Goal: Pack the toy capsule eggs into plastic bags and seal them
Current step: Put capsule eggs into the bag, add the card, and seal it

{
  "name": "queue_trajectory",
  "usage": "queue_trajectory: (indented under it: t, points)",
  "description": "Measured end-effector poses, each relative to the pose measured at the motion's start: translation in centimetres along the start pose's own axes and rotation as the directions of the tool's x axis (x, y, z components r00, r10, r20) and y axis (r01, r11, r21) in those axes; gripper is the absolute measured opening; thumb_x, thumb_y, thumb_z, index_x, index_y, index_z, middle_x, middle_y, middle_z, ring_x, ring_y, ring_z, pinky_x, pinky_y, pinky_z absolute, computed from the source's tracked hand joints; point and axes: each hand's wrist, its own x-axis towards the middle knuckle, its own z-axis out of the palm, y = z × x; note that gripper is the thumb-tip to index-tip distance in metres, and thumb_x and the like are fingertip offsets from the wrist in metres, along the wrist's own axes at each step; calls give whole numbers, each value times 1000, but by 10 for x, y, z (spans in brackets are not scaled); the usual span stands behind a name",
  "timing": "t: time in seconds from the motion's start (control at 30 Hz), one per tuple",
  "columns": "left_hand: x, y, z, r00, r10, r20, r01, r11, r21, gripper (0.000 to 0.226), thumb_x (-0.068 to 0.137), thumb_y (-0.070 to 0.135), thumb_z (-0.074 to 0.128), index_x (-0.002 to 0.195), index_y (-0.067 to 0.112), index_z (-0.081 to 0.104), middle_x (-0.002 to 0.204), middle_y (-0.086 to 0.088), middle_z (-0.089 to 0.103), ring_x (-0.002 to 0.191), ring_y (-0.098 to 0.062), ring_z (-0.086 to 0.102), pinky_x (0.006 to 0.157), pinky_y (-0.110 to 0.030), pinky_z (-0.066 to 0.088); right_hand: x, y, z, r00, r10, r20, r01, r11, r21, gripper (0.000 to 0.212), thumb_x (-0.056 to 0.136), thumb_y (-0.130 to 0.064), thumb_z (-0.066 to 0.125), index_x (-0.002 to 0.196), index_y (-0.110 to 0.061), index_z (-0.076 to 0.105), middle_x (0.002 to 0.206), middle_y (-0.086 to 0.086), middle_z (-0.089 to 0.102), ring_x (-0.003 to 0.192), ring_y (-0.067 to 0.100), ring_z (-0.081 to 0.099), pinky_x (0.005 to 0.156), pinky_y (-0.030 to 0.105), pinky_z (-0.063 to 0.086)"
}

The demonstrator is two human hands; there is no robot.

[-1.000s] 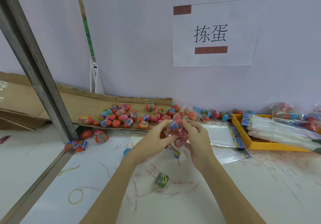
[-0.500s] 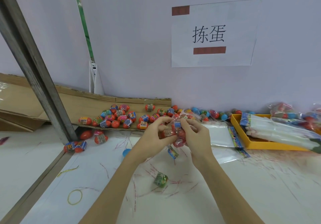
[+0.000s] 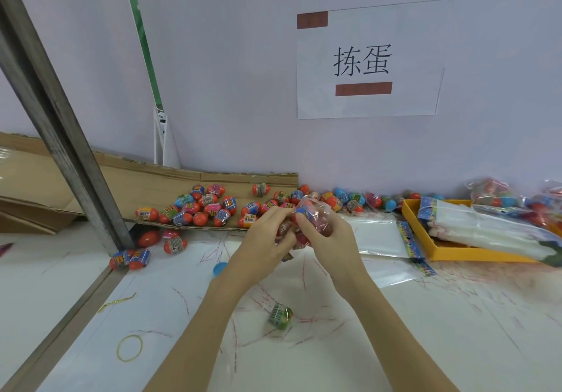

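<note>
Glossy plastic eggs (image 3: 199, 209) on matt brown cardboard (image 3: 146, 183).

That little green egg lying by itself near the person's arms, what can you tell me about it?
The green egg is a small capsule of shiny green plastic with a printed label band wrapped round its middle. It lies on its side on the white table, closed as far as shows, apart from the other eggs. Thin red strips lie scattered round it. Neither hand touches it.

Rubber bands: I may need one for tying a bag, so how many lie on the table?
1. A yellow rubber band lies on the white table, near its front left edge, left of the person's left forearm. Others may be hidden.
</note>
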Motion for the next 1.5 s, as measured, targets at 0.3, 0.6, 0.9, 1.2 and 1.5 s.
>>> queue_trajectory:
  t: [0.3, 0.6, 0.9, 1.2, 1.5]
  points:
    - [0, 3, 2, 988, -145, 53, 155, 946, -285, 40, 103, 25, 65, 140, 35, 57, 132, 16, 59, 117, 8, 57, 88, -9, 52, 1, -2, -1, 996, 84, -16, -79, 980, 184, 22, 101, -16, 67, 121, -23, 72, 109, 3, 77, 105, 24, 74, 93, 47, 61]
    - [7, 1, -8, 921, -387, -49, 269, 720, -640, 21, 92, 25, 80, 112, 30, 78, 106, 9, 78, 104, -14, 73, 86, -30, 61, 4, -9, -6, 995, 90, -49, -74, 959, 272, 24, 100, -23, 67, 113, -5, 74, 103, 14, 78, 99, 26, 76, 88, 35, 62]
    - [4, 6, -15, 937, -348, 22, 280, 715, -640, 33, 85, 48, 77, 111, 27, 79, 109, 6, 79, 106, -7, 73, 85, -22, 59, 4, -2, -7, 987, -27, -157, 33, 999, 36, 17, 99, -28, 68, 98, -19, 82, 87, -1, 80, 86, 17, 77, 77, 36, 65]
    - [4, 0, -12, 902, -410, -137, 228, 720, -655, 12, 100, 22, 71, 100, 18, 82, 92, -2, 82, 90, -16, 79, 84, -30, 62, 5, -3, -8, 994, -98, -44, 94, 992, -86, 19, 96, -43, 68, 105, -28, 77, 95, -13, 78, 91, 5, 73, 83, 26, 62]
    - [4, 7, -19, 870, -492, -16, 305, 564, -767, 16, 98, 21, 71, 108, 12, 81, 98, -7, 82, 84, -14, 78, 63, -20, 57, 4, -5, -8, 976, 133, -173, -94, 971, 220, 10, 97, -12, 71, 104, -12, 79, 88, 2, 79, 86, 16, 76, 73, 21, 60]
